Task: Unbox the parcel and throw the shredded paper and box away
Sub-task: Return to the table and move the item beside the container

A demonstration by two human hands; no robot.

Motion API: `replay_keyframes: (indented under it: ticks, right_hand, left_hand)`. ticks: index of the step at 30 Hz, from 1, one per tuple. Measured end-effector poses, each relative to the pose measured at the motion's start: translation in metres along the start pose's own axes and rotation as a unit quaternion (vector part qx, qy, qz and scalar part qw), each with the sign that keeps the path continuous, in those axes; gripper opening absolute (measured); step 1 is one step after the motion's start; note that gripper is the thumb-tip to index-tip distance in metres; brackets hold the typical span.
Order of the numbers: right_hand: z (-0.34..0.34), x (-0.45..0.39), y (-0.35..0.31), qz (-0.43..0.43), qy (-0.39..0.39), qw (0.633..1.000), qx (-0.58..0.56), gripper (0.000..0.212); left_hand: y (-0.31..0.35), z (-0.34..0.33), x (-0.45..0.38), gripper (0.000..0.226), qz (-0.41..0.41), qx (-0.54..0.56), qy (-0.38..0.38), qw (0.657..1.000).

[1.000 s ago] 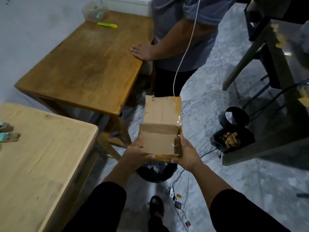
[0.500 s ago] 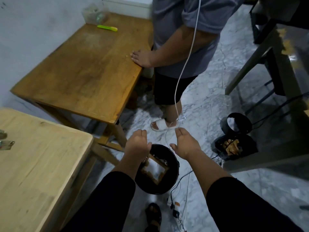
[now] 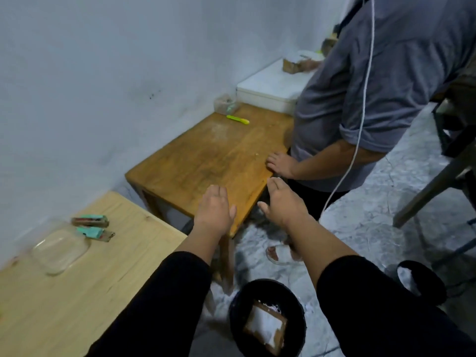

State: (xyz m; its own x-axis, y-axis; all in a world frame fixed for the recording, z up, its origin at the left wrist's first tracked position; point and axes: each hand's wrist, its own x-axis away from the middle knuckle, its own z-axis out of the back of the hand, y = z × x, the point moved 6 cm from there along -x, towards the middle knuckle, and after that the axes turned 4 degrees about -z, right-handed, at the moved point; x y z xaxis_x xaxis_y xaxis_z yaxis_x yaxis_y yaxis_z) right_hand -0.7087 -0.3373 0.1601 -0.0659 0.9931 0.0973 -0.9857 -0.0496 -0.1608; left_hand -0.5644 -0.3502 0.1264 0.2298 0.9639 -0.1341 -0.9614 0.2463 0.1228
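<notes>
Head view: both hands (image 3: 215,212) now raised, box (image 3: 265,327) binned below

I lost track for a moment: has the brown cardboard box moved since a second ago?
Yes. The brown cardboard box was held in both hands above the round black bin; now it lies down inside that bin, and both hands are empty.

left hand (image 3: 215,211), right hand (image 3: 283,202) raised, fingers seemingly relaxed, empty.
</notes>
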Motion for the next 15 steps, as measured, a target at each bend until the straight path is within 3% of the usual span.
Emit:
replay_keyframes:
  ticks: [5,15]
  right_hand:
    - [0.021,-0.022,-0.079,0.053,0.006,0.999,-0.009,0.069]
    - [0.006,-0.042,-0.254,0.158,0.023,0.986,-0.049,0.066]
  left_hand:
    - [-0.07,0.05,0.018,0.05,0.06,-0.033,0.057,0.996]
    - [-0.248,0.098,0.085,0.046,0.195,-0.003,0.089,0.977]
